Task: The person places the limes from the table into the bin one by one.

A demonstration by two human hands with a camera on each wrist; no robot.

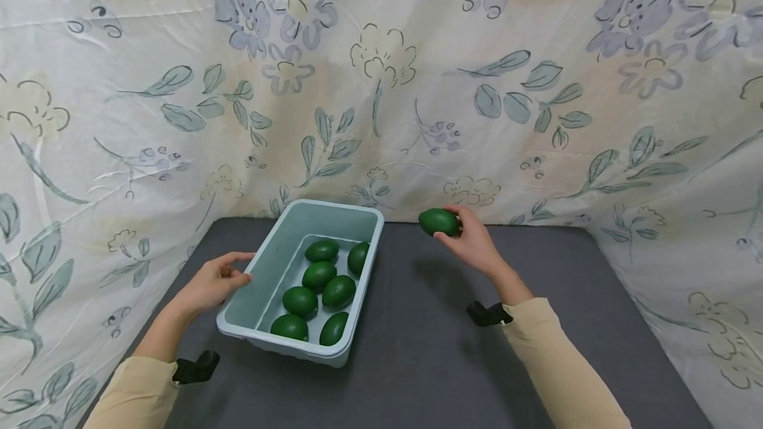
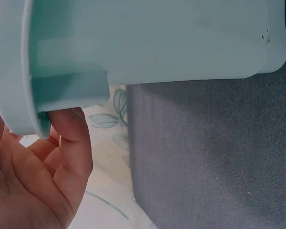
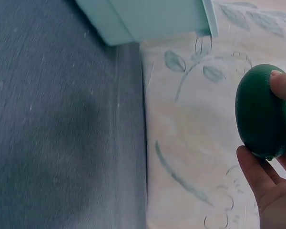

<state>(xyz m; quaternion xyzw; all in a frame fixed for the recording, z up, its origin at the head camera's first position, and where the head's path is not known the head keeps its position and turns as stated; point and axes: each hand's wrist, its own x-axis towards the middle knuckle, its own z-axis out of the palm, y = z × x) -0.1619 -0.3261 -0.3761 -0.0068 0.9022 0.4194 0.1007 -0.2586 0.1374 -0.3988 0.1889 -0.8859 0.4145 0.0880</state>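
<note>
My left hand (image 1: 216, 281) grips the left rim of a pale blue-green plastic bin (image 1: 377, 243). In the left wrist view the curled fingers (image 2: 72, 138) hook under the rim's edge, with the thumb mostly hidden. Several dark green avocados (image 1: 319, 276) lie on the bin's floor, most of them toward its near and right side. To the right of the bin, my right hand (image 1: 473, 243) holds one avocado (image 1: 437, 222) above the far part of the table. Thumb and fingers pinch this avocado (image 3: 260, 112) at its side and end in the right wrist view.
The bin stands on a dark grey table (image 1: 411, 363), left of its middle. A floral cloth (image 1: 381, 85) hangs close behind the table and along both sides. Each wrist wears a black camera mount, one at the left (image 1: 197, 368) and one at the right (image 1: 485, 314).
</note>
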